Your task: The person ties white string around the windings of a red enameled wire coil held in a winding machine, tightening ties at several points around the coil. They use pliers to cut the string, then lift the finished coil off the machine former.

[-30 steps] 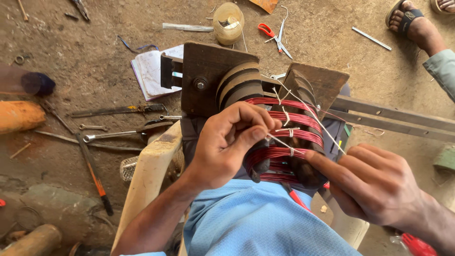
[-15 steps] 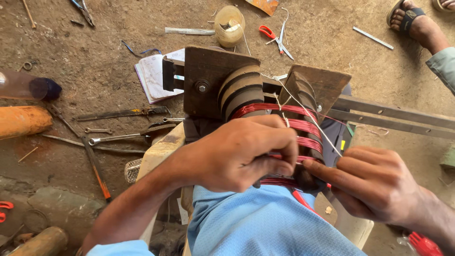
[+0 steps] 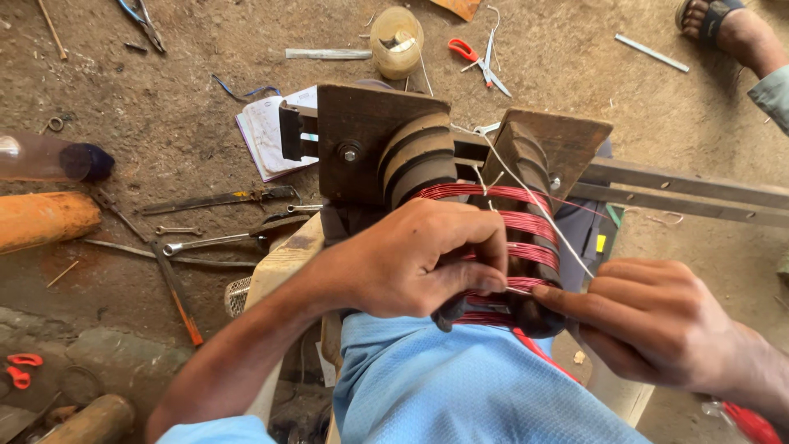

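Observation:
A coil former with two brown wooden end plates (image 3: 374,140) holds several bands of red wire windings (image 3: 518,224). My left hand (image 3: 415,259) lies over the windings, its fingertips pinching a thin white tie string (image 3: 538,210) at the lowest bands. My right hand (image 3: 649,316) meets it from the right, thumb and finger closed on the same string. The string runs up and back over the windings. A light blue cloth (image 3: 460,386) covers my lap below the former.
On the dirt floor lie an open notebook (image 3: 267,136), spanners (image 3: 205,242), a knife (image 3: 218,199), red-handled scissors (image 3: 477,57), a tape roll (image 3: 396,31) and an orange cylinder (image 3: 45,220). A metal rail (image 3: 690,187) runs right. Another person's sandalled foot (image 3: 723,25) is at top right.
My left hand has slid down over the windings and closed its fingers on the string. My right hand has drawn in to meet it. The view has shifted slightly.

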